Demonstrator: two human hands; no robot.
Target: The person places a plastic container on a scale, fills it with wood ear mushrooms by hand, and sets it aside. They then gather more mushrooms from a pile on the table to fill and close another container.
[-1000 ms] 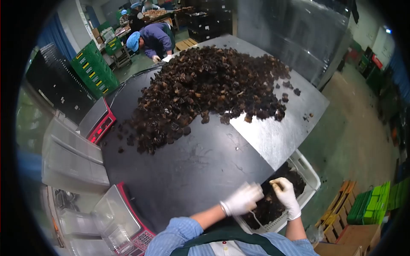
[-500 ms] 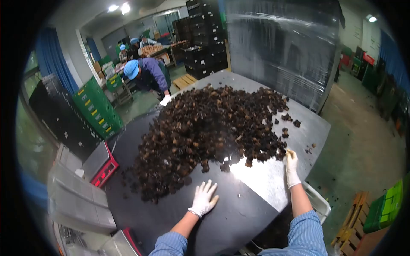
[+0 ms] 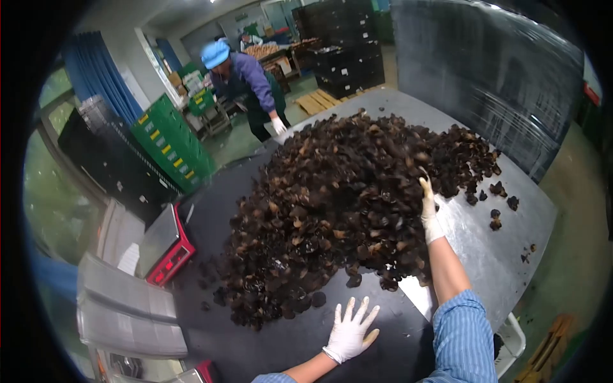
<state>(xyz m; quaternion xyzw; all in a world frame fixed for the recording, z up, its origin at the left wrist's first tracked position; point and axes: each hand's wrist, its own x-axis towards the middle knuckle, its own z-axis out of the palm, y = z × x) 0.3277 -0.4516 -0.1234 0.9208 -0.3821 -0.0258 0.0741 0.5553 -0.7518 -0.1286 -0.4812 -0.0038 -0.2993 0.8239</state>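
Note:
A large heap of dark brown, curled mushroom-like pieces [image 3: 332, 198] covers the middle of the table [image 3: 396, 338]. In a white glove, my left hand [image 3: 350, 330] lies palm down on the dark near surface, fingers spread, apart from the heap and holding nothing. My right hand [image 3: 429, 207], also gloved, stands edge-on against the heap's right side. Its fingers are stretched out and touch the pieces; some fingertips are hidden or blurred. A few loose pieces [image 3: 498, 189] lie on the metal surface to the right.
A red scale [image 3: 171, 255] stands at the table's left edge, near stacked clear plastic bins [image 3: 128, 313]. Across the table, a person in a blue cap [image 3: 252, 83] rests a gloved hand by the heap. Behind are green crates [image 3: 169, 143], black crates [image 3: 348, 57] and a wrapped stack [image 3: 479, 76].
My right hand has moved forward along the heap's right side, pushing pieces leftward. My left hand stays flat on the table. The view has shifted, and the other person stands more upright.

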